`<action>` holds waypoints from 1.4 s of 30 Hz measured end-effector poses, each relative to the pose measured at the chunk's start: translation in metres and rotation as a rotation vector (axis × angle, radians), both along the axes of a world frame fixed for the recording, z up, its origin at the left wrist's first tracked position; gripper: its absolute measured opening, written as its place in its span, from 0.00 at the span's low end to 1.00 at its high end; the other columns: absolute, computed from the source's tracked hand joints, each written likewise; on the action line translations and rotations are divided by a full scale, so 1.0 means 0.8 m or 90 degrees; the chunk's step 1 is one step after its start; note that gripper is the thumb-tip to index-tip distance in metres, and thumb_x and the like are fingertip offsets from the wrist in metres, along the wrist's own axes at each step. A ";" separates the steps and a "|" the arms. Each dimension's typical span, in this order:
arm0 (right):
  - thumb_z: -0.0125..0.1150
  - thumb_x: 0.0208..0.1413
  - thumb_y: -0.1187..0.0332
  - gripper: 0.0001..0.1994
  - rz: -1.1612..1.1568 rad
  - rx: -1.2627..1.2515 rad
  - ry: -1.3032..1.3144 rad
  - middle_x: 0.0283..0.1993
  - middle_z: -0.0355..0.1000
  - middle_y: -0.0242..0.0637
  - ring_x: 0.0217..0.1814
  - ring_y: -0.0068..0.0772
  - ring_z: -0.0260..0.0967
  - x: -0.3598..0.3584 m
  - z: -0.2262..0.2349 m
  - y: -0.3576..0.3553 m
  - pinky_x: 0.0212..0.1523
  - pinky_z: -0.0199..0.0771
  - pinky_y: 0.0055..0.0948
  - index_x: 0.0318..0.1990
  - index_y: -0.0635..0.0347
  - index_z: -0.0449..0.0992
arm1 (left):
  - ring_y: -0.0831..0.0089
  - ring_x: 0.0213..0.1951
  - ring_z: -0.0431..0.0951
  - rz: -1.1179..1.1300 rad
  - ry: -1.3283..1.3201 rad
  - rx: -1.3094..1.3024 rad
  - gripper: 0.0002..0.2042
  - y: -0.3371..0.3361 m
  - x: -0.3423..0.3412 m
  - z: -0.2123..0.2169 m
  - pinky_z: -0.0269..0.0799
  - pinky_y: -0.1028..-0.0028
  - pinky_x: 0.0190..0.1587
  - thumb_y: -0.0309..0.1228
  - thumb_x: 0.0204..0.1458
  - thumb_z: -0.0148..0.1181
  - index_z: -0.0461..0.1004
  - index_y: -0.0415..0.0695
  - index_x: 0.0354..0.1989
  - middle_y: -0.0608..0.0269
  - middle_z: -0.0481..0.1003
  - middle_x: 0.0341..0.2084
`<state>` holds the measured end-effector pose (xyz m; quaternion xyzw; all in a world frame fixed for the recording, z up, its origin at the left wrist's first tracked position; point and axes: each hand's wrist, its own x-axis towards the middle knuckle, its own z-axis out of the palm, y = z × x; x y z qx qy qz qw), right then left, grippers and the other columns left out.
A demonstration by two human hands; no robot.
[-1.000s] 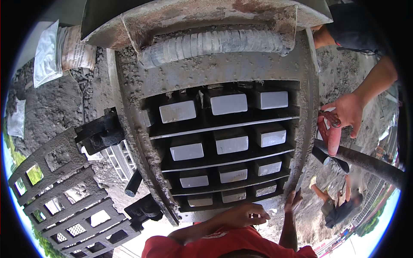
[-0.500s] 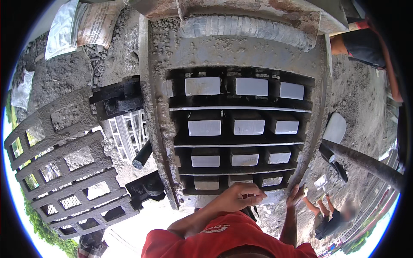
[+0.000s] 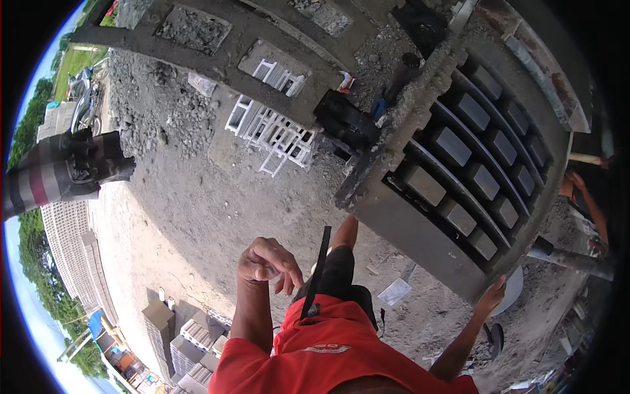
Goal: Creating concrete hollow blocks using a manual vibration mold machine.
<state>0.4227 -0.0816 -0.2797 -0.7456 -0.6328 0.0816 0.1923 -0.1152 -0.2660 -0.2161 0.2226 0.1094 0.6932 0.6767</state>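
A grey concrete-caked block mould (image 3: 407, 226) with rows of dark cells holding grey blocks (image 3: 453, 146) fills the right side. My right hand (image 3: 492, 295) rests with fingers apart against the mould's lower corner. My left hand (image 3: 266, 262) hangs over the gravelly ground with its fingers curled in and nothing in them. It is well clear of the mould. A dark strap (image 3: 319, 269) runs up from my red shirt between the two arms.
A white plastic lattice pallet (image 3: 272, 131) lies beside hollow concrete blocks (image 3: 197, 26) at the top. A striped trouser leg with a dark boot (image 3: 65, 171) stands at left. Another person's arm (image 3: 584, 197) shows at right. Block stacks (image 3: 177, 335) sit bottom left, a metal pipe (image 3: 571, 259) at right.
The view has swung sharply: the mould shifted from the middle to the right and tilted. My left hand left the mould's lower edge and now hangs curled over the ground.
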 end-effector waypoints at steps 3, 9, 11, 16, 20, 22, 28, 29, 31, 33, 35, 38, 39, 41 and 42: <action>0.40 0.60 0.49 0.30 -0.030 -0.109 0.128 0.52 0.64 0.58 0.54 0.54 0.62 -0.019 0.003 0.002 0.53 0.59 0.40 0.54 0.74 0.63 | 0.70 0.27 0.76 0.189 0.181 -0.453 0.18 -0.095 -0.056 -0.081 0.69 0.76 0.24 0.37 0.52 0.53 0.71 0.33 0.42 0.50 0.75 0.30; 0.38 0.56 0.41 0.37 -0.157 -0.168 -0.031 0.54 0.63 0.55 0.57 0.50 0.60 0.039 0.015 0.015 0.55 0.58 0.38 0.55 0.72 0.62 | 0.72 0.35 0.73 0.333 0.628 -0.872 0.19 -0.138 -0.136 -0.424 0.68 0.75 0.35 0.35 0.50 0.54 0.68 0.40 0.49 0.59 0.74 0.37; 0.39 0.56 0.40 0.37 -0.078 -0.133 0.043 0.59 0.59 0.51 0.61 0.45 0.57 0.046 0.000 0.019 0.58 0.54 0.35 0.58 0.70 0.59 | 0.68 0.39 0.73 0.392 0.673 -0.893 0.21 -0.157 -0.195 -0.535 0.69 0.72 0.38 0.35 0.50 0.54 0.67 0.39 0.51 0.56 0.73 0.41; 0.39 0.55 0.40 0.38 -0.128 -0.131 0.085 0.63 0.54 0.45 0.65 0.39 0.51 0.024 -0.014 -0.002 0.62 0.46 0.29 0.60 0.68 0.56 | 0.56 0.44 0.73 0.438 0.472 -1.180 0.25 -0.155 -0.258 -0.684 0.66 0.64 0.47 0.37 0.47 0.57 0.65 0.33 0.51 0.43 0.73 0.40; 0.41 0.54 0.39 0.39 -0.203 -0.100 0.065 0.63 0.54 0.43 0.65 0.38 0.49 0.015 -0.001 -0.003 0.64 0.41 0.27 0.60 0.67 0.55 | 0.58 0.40 0.74 0.431 0.574 -1.112 0.21 -0.125 -0.229 -0.693 0.69 0.63 0.42 0.37 0.50 0.55 0.67 0.32 0.46 0.47 0.74 0.37; 0.41 0.53 0.38 0.40 -0.173 -0.104 0.060 0.62 0.55 0.43 0.64 0.38 0.51 0.015 0.006 -0.002 0.63 0.43 0.28 0.60 0.67 0.56 | 0.64 0.37 0.75 0.639 0.462 -0.840 0.15 -0.116 -0.210 -0.655 0.72 0.68 0.36 0.35 0.53 0.52 0.69 0.33 0.39 0.51 0.74 0.32; 0.44 0.53 0.39 0.38 -0.147 -0.108 0.095 0.55 0.63 0.48 0.58 0.41 0.59 0.018 0.024 -0.009 0.56 0.56 0.32 0.55 0.69 0.64 | 0.72 0.26 0.76 0.712 0.895 -0.647 0.11 -0.039 -0.170 -0.341 0.75 0.74 0.31 0.33 0.56 0.49 0.71 0.35 0.33 0.57 0.74 0.24; 0.46 0.52 0.39 0.38 -0.161 -0.070 0.122 0.54 0.64 0.49 0.56 0.40 0.60 0.007 0.017 -0.009 0.55 0.57 0.33 0.55 0.70 0.64 | 0.74 0.25 0.75 0.692 0.899 -0.654 0.12 -0.040 -0.174 -0.278 0.75 0.75 0.30 0.34 0.56 0.50 0.72 0.35 0.32 0.58 0.74 0.22; 0.45 0.53 0.40 0.36 -0.149 -0.024 0.152 0.48 0.68 0.50 0.50 0.42 0.64 -0.005 0.002 -0.004 0.50 0.60 0.37 0.50 0.71 0.67 | 0.75 0.22 0.75 0.707 0.846 -0.629 0.15 -0.057 -0.172 -0.160 0.75 0.73 0.28 0.37 0.54 0.53 0.73 0.34 0.28 0.59 0.74 0.19; 0.44 0.53 0.41 0.34 -0.160 -0.102 0.116 0.45 0.68 0.60 0.51 0.57 0.64 -0.029 -0.001 -0.003 0.47 0.62 0.41 0.43 0.72 0.70 | 0.77 0.21 0.72 0.733 0.838 -0.596 0.15 -0.067 -0.151 -0.068 0.70 0.76 0.24 0.38 0.53 0.56 0.73 0.35 0.27 0.61 0.73 0.18; 0.45 0.54 0.44 0.32 -0.176 -0.115 0.119 0.47 0.67 0.59 0.52 0.58 0.63 -0.016 0.003 -0.004 0.51 0.61 0.40 0.48 0.69 0.68 | 0.77 0.23 0.63 0.850 0.792 -0.436 0.14 -0.071 -0.131 0.019 0.60 0.75 0.30 0.38 0.52 0.56 0.73 0.38 0.26 0.66 0.67 0.17; 0.47 0.53 0.44 0.35 -0.147 -0.035 0.373 0.56 0.61 0.55 0.61 0.49 0.57 -0.009 0.023 -0.013 0.58 0.55 0.37 0.58 0.68 0.59 | 0.80 0.20 0.59 1.001 0.561 -0.516 0.18 -0.042 -0.055 0.172 0.52 0.79 0.24 0.41 0.53 0.55 0.70 0.34 0.24 0.68 0.62 0.15; 0.47 0.53 0.44 0.35 -0.159 -0.024 0.388 0.56 0.61 0.55 0.61 0.49 0.57 0.004 0.035 -0.008 0.58 0.55 0.37 0.58 0.68 0.59 | 0.81 0.18 0.55 0.991 0.561 -0.441 0.18 -0.039 -0.040 0.206 0.49 0.79 0.22 0.40 0.53 0.54 0.69 0.34 0.22 0.70 0.59 0.14; 0.51 0.53 0.45 0.37 -0.088 0.189 0.413 0.62 0.53 0.52 0.65 0.43 0.49 0.024 0.067 0.012 0.61 0.50 0.37 0.61 0.67 0.54 | 0.85 0.14 0.47 0.910 0.481 -0.247 0.17 -0.049 -0.033 0.258 0.40 0.80 0.17 0.37 0.54 0.52 0.67 0.36 0.19 0.73 0.52 0.12; 0.53 0.52 0.46 0.38 -0.061 0.224 0.411 0.63 0.50 0.52 0.66 0.44 0.47 0.012 0.102 0.037 0.62 0.48 0.38 0.61 0.67 0.53 | 0.85 0.12 0.45 1.009 0.449 -0.227 0.18 -0.047 -0.006 0.306 0.39 0.80 0.16 0.36 0.55 0.48 0.63 0.40 0.16 0.74 0.49 0.11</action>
